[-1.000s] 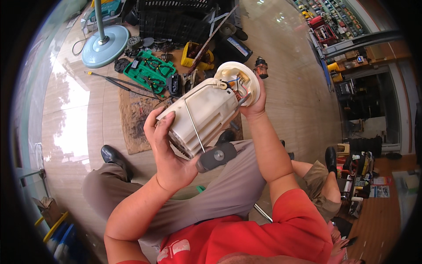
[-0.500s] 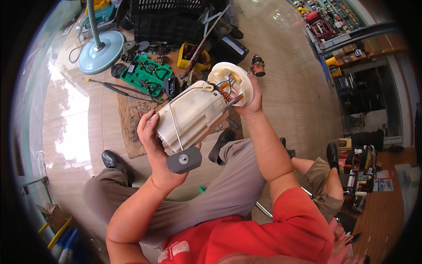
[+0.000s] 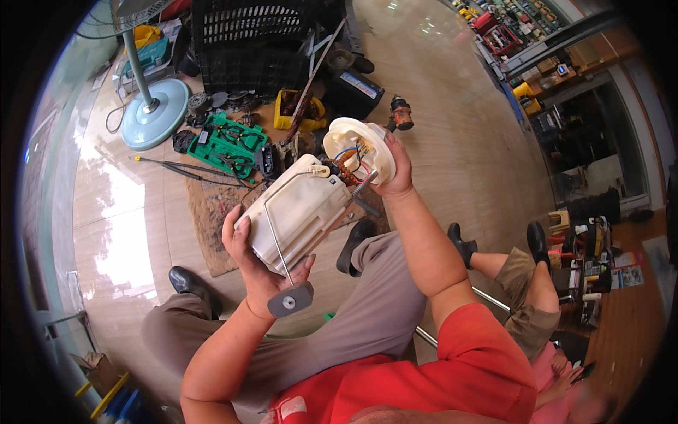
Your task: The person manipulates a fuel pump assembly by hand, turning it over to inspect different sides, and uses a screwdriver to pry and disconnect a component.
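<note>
A cream-white plastic fuel pump module (image 3: pixel 300 208) is held tilted in front of me, between both hands. My left hand (image 3: pixel 258 275) is closed round its lower end, thumb and fingers on opposite sides. At the upper right my right hand (image 3: pixel 397 169) grips the module's round flange cap (image 3: pixel 385 152). Coloured wires (image 3: pixel 349 157) and a metal spring rod (image 3: pixel 365 184) link cap and body. A thin bent wire arm (image 3: pixel 272 226) runs along the body to a dark grey float (image 3: pixel 290 300), which hangs in front of my left wrist.
Beyond the module lie a green tool case (image 3: pixel 226 147), a yellow container (image 3: pixel 300 109), a black battery (image 3: pixel 353 93) and a small orange-black part (image 3: pixel 400 113). A stand fan's base (image 3: pixel 155 113) is at the far left. Another person's legs (image 3: pixel 519 275) are at right.
My view has tilted, so the floor things sit lower in the picture. The module has turned slightly, and its float shows farther out from the body's end. Both hands keep their hold.
</note>
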Demonstrator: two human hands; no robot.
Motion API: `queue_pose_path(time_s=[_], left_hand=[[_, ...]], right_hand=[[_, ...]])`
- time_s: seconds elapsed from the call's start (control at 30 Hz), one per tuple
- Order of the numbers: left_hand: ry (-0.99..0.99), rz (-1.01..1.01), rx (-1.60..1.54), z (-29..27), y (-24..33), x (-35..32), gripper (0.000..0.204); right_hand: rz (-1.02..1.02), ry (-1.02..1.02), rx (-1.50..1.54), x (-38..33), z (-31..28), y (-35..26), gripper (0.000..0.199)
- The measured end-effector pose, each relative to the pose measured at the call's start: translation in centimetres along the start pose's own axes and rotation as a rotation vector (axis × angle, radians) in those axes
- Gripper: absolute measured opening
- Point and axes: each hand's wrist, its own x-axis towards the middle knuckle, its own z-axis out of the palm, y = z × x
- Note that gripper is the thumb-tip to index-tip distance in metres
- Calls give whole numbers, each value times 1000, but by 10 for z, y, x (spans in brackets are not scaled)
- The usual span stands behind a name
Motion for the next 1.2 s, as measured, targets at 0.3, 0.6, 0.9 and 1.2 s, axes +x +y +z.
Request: queue_pose_path(time_s=[0.3,0.6,0.9,1.2], left_hand=[[-27,89,7,3,6,-3,108],[-7,174,-36,4,25,10,100],[-17,119,-45,2,12,4,104],[-63,-92,153,2,2,6,88]], right_hand=[[-22,12,-44,0,-16,-2,48],[183,-29,279,0,-13,0,50],[173,-5,257,0,2,-4,47],[-115,-91,-227,-2,5,-14,44]])
